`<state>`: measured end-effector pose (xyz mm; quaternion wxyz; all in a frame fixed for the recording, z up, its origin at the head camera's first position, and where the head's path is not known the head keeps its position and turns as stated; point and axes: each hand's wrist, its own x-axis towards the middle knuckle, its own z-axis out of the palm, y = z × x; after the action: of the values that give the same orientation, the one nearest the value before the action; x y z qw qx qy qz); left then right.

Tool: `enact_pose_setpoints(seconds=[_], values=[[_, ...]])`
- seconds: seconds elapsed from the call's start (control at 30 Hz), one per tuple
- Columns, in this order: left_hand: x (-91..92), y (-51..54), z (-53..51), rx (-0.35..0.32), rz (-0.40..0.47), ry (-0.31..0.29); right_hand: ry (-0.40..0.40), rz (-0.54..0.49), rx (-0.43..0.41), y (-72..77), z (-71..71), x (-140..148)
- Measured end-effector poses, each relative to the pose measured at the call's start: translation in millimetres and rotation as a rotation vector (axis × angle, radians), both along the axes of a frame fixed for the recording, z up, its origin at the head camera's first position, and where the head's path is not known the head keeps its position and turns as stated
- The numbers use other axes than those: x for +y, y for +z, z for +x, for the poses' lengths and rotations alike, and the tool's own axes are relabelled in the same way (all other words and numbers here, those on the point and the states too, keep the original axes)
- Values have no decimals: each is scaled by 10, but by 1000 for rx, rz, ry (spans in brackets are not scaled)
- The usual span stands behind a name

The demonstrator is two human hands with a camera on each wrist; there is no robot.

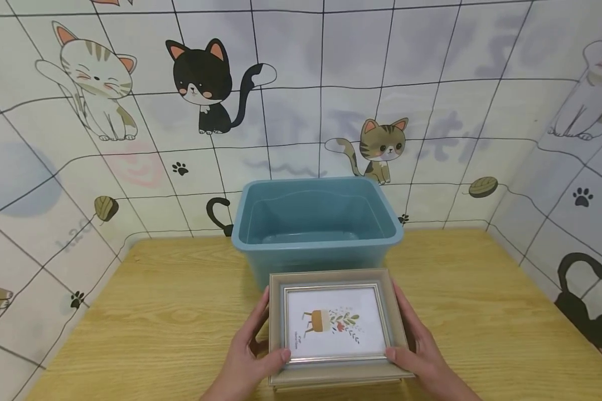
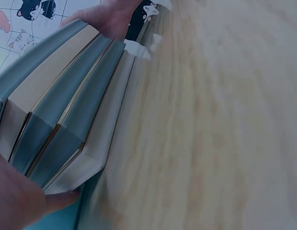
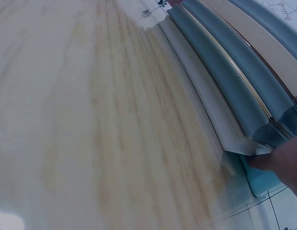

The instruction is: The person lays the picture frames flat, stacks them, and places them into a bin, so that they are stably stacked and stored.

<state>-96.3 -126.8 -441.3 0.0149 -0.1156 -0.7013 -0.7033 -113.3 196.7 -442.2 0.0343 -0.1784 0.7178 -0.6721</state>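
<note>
A stack of several picture frames [image 1: 336,323] lies between both hands at the front of the table. The top one is beige with a pale blue inner border and shows a print of a potted plant, lying sideways. My left hand [image 1: 251,351] grips the left side of the stack, thumb on the top frame's face. On the right side, my right hand [image 1: 423,351] holds it likewise. Stacked blue and beige frame edges [image 2: 67,105] show in the left wrist view, and the same blue edges [image 3: 225,62] in the right wrist view. Some fingers are hidden by the stack.
Just behind the frames stands a blue plastic bin [image 1: 317,245], its open top facing up and no contents visible. The wood-grain table [image 1: 180,301] extends to both sides. A cat-patterned wall covering [image 1: 291,117] borders the back and sides.
</note>
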Motion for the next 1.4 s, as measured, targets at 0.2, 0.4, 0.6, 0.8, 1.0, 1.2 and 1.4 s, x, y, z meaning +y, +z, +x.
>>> enact_pose_setpoints(seconds=[0.2, 0.4, 0.6, 0.8, 1.0, 1.2, 1.4], values=[[24, -34, 11, 25, 44, 10, 15, 28, -5, -59, -13, 2], [29, -50, 0, 27, 70, 0, 3, 23, 11, -119, -28, 5], [38, -63, -21, 10, 89, -6, 2, 14, 25, -122, -20, -14], [32, -101, -36, 51, 160, -57, -46, 30, -37, -88, 27, -52], [12, -74, -57, 42, 107, -30, -26, 31, -20, -40, 13, -55], [-22, 23, -71, 21, 43, -4, 38, 51, 94, 35, -48, -45], [-70, 213, -95, -41, -39, 17, 97, 34, 175, 55, -87, -6]])
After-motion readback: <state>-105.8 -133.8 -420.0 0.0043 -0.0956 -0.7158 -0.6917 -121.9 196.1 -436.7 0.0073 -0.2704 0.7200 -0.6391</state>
